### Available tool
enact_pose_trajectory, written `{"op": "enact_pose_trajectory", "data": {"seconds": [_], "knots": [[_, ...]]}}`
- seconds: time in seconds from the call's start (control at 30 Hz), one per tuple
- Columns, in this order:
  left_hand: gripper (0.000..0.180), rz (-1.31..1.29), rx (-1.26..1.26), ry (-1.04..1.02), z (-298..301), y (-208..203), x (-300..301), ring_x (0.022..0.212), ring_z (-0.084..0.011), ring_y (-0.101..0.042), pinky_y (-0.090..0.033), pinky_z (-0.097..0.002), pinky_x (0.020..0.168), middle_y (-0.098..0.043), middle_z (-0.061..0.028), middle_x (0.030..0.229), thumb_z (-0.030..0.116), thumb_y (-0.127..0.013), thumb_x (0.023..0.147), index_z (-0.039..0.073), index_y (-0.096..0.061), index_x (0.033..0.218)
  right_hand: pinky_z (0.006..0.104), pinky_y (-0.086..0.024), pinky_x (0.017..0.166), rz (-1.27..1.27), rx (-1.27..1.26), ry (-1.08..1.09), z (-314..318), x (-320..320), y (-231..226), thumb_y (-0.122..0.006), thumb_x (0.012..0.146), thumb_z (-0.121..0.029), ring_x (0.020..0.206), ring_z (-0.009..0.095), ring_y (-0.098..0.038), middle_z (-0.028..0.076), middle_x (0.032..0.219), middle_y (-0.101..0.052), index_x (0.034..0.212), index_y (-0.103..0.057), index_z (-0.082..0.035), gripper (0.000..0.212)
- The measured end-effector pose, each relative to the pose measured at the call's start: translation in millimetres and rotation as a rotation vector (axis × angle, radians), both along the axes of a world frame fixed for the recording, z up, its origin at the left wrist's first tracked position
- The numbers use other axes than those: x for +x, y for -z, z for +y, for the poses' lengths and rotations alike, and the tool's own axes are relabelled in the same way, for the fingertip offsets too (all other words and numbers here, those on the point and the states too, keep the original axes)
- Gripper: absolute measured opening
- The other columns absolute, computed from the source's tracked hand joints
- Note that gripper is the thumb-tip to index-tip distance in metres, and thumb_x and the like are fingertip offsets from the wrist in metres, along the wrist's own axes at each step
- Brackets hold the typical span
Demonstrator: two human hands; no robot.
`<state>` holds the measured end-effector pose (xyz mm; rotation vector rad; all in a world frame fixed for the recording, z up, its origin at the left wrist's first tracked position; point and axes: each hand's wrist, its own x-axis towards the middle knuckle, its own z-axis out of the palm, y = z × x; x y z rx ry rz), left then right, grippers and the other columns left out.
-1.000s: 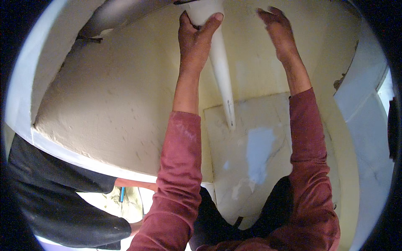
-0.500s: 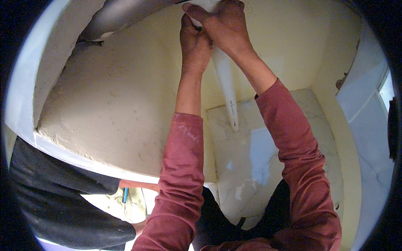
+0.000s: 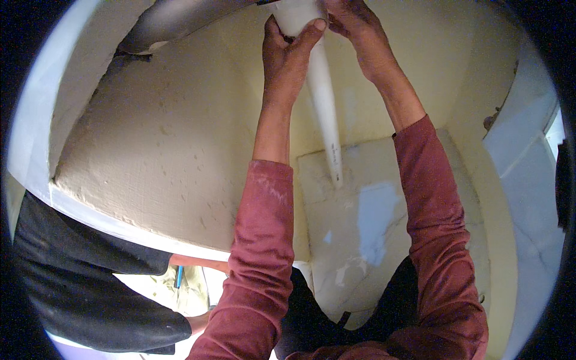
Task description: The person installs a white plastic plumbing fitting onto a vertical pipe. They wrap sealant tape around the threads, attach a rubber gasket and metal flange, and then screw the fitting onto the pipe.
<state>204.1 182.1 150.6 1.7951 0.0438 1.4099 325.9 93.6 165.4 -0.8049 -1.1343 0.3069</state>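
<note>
A white plastic pipe fitting (image 3: 295, 19) sits at the top edge of the picture, its upper part cut off. My left hand (image 3: 287, 60) is closed around its lower end, with the thumb across the front. On the fitting's right side is my right hand (image 3: 360, 33), its fingers curled against it and partly out of view. A long white pipe (image 3: 324, 102) slants down behind the hands from the fitting to the marbled floor (image 3: 384, 240).
A grey, rounded pipe-like shape (image 3: 180, 24) crosses the upper left. Plastered wall (image 3: 162, 156) rises on the left, with a pale ledge (image 3: 150, 235) below it. At lower left are another person's dark-clothed legs (image 3: 90, 282). A pale blue-grey marbled panel (image 3: 531, 174) stands at right.
My right hand has shifted right and its thumb has come off the fitting's front, exposing more of the fitting. My left thumb now lies across it.
</note>
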Motion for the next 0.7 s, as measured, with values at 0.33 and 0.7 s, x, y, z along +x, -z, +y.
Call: {"op": "enact_pose_trajectory", "data": {"seconds": [0.33, 0.7], "knots": [[0.059, 0.009, -0.028, 0.009, -12.4, 1.0, 1.3, 0.102, -0.0201, -0.065, -0.050, -0.0342, 0.094, -0.069, -0.0112, 0.116, 0.035, -0.081, 0.085, 0.000, -0.056, 0.125, 0.0450, -0.040, 0.114, 0.258, 0.036, 0.083, 3.8, 56.0, 15.9, -0.064, 0.099, -0.040, 0.138, 0.037, -0.047, 0.026, 0.146, -0.049, 0.157, -0.021, 0.007, 0.086], [0.059, 0.058, -0.016, -0.032, -7.5, 2.7, -7.6, 0.107, -0.0211, -0.063, -0.049, -0.0349, 0.097, -0.067, -0.0115, 0.120, 0.035, -0.079, 0.087, 0.000, -0.056, 0.127, 0.0478, -0.040, 0.114, -0.257, -0.126, 0.391, -5.7, -23.3, -16.3, -0.077, 0.083, -0.060, 0.144, 0.044, -0.038, 0.038, 0.155, -0.028, 0.158, -0.013, 0.009, 0.120]]}}
